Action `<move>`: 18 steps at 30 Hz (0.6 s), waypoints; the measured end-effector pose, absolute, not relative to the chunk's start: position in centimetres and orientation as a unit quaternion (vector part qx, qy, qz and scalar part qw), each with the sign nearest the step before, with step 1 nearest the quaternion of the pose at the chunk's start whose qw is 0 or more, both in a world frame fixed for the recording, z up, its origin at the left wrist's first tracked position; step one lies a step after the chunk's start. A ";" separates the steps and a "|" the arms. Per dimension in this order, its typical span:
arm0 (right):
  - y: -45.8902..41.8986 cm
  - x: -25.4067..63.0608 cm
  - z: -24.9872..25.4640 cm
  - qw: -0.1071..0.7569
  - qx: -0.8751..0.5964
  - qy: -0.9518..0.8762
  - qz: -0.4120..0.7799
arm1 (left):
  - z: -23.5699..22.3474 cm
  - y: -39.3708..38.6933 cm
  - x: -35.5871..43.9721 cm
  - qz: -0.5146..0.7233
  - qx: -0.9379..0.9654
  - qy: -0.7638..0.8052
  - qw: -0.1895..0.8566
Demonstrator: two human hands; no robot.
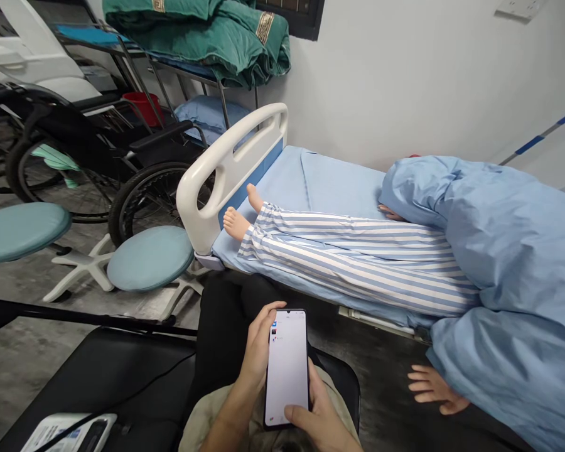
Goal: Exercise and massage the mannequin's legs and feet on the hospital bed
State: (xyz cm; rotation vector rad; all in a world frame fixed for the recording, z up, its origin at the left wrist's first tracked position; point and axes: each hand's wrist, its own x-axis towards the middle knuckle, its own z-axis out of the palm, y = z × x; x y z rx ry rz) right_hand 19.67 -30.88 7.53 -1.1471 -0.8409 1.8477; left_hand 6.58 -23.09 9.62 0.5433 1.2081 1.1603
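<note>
A smartphone with a lit, mostly white screen stands upright over my lap. My left hand is closed round its left edge, fingers reaching up to the top corner. Along the right edge my right hand grips it too, and that thumb touches the lower part of the screen. A few small icons show at the screen's upper left; the text is too small to read. My dark-trousered legs lie just beyond the phone.
A bed with a white footboard bears a manikin-like figure in striped trousers; blue cloth covers its upper part, and one hand hangs out. Leftward are round stools, a wheelchair and a black bench.
</note>
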 end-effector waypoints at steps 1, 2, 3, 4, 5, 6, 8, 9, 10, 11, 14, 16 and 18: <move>-30.8 19.7 7.6 0.383 -0.441 -0.334 0.740 | 9.6 -23.1 6.6 0.508 0.238 0.527 0.638; -30.8 19.8 7.5 0.371 -0.433 -0.336 0.750 | 9.5 -23.1 6.6 0.508 0.237 0.526 0.640; -30.9 19.8 7.4 0.364 -0.431 -0.337 0.754 | 9.4 -23.0 6.6 0.508 0.234 0.526 0.641; -30.9 19.8 7.2 0.363 -0.435 -0.337 0.751 | 9.4 -23.0 6.5 0.508 0.232 0.526 0.642; -31.0 19.9 7.0 0.364 -0.440 -0.337 0.749 | 9.4 -23.0 6.5 0.507 0.231 0.526 0.643; -31.1 19.9 6.7 0.366 -0.443 -0.337 0.746 | 9.3 -23.0 6.5 0.507 0.230 0.526 0.643; -31.1 19.9 6.4 0.371 -0.447 -0.337 0.741 | 9.3 -22.9 6.5 0.507 0.230 0.527 0.642; -31.1 19.9 6.4 0.370 -0.448 -0.339 0.740 | 9.4 -22.9 6.4 0.508 0.231 0.529 0.640; -31.1 19.9 6.5 0.366 -0.448 -0.341 0.741 | 9.4 -22.9 6.4 0.509 0.232 0.529 0.638; -31.0 19.8 6.7 0.362 -0.444 -0.344 0.744 | 9.3 -22.9 6.4 0.510 0.233 0.530 0.636; -30.9 19.7 7.5 0.354 -0.420 -0.346 0.761 | 9.2 -22.9 6.2 0.514 0.235 0.527 0.635; -31.0 19.7 7.7 0.354 -0.402 -0.344 0.771 | 9.1 -23.0 6.1 0.515 0.235 0.527 0.633; -31.4 19.7 7.4 0.349 -0.394 -0.342 0.778 | 9.0 -23.0 6.0 0.515 0.237 0.531 0.630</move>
